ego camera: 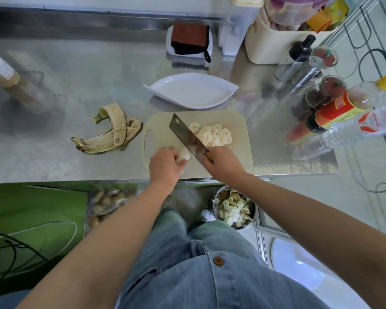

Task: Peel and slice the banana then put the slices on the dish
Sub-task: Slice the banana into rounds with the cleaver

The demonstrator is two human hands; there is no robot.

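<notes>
On the beige cutting board [239, 128] my left hand [165, 163] grips the short remaining stub of peeled banana [184, 156]. My right hand [223, 163] holds the handle of a cleaver [185, 136], whose blade rests against the stub's cut end. Several round banana slices [214, 134] lie in a heap on the board to the right of the blade. A white leaf-shaped dish [192, 90] stands just behind the board with nothing on it. The opened banana peel [112, 132] lies on the steel counter to the left.
Bottles and spice jars [334, 103] crowd the counter's right side. A cream basket [276, 41] and a folded cloth on a white tray [188, 41] stand at the back. A metal bowl of scraps [232, 208] sits on the floor below the counter's front edge.
</notes>
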